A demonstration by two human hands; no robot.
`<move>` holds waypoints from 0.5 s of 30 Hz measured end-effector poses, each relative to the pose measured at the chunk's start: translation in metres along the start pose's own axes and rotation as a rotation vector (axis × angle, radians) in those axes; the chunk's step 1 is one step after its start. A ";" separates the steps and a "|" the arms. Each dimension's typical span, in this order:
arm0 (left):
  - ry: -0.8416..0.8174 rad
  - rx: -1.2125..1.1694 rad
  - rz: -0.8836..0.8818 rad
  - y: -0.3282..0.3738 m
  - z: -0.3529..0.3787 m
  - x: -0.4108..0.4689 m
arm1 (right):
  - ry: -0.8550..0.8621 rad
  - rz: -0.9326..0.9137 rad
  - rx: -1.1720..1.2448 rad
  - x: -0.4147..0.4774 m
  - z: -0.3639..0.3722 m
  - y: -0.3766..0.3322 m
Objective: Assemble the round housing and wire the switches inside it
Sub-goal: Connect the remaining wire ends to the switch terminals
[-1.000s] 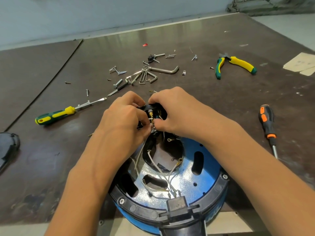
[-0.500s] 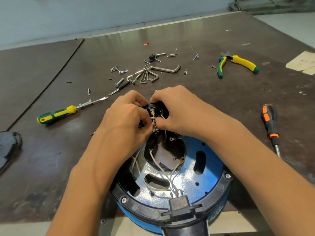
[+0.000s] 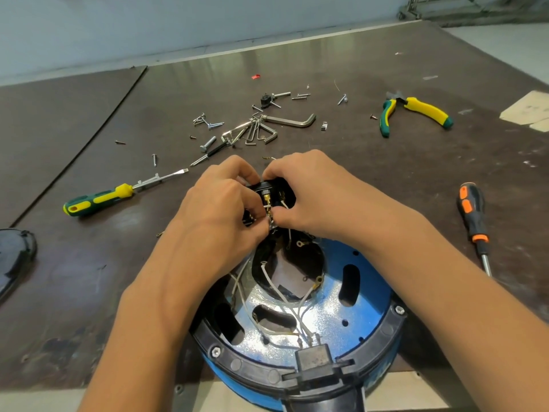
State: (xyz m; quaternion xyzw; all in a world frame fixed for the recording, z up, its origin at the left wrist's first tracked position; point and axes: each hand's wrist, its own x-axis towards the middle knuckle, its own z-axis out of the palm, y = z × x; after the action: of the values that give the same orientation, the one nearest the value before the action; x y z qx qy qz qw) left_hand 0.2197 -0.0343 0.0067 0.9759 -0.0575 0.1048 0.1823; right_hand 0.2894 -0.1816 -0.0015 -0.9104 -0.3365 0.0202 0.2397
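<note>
Left grip [image 3: 219, 209] and right grip [image 3: 315, 194] both clench a small black plastic switch block with brass terminals [image 3: 274, 190], held over the far rim of the round blue metal housing with a black plastic rim [image 3: 237, 365]. The fingers hide most of the block. Thin white wires [image 3: 269, 278] run from it down into the housing. Housing sits at the near edge of the dark brown desk [image 3: 386, 173], its sides partly covered by the forearms.

- Toward the left edge: green-and-yellow flat screwdriver [image 3: 98, 199], dark rounded cover [image 3: 15, 257].
- Toward the right edge: orange-and-black screwdriver [image 3: 472, 215].
- Toward the far edge: steel hex keys [image 3: 285, 121], loose screws [image 3: 208, 123], green-and-yellow pliers [image 3: 416, 111].
</note>
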 end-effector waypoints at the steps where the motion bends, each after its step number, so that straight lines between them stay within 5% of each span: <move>1: 0.002 0.001 0.000 0.000 0.000 0.000 | 0.004 0.001 -0.002 0.000 0.000 0.000; 15: 0.021 0.022 -0.025 0.002 0.002 0.001 | 0.015 0.000 -0.004 0.000 0.000 0.001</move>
State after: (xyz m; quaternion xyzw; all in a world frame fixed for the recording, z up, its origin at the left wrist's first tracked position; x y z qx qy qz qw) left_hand 0.2212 -0.0368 0.0055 0.9774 -0.0422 0.1131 0.1733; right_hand 0.2900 -0.1818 -0.0019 -0.9110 -0.3347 0.0127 0.2405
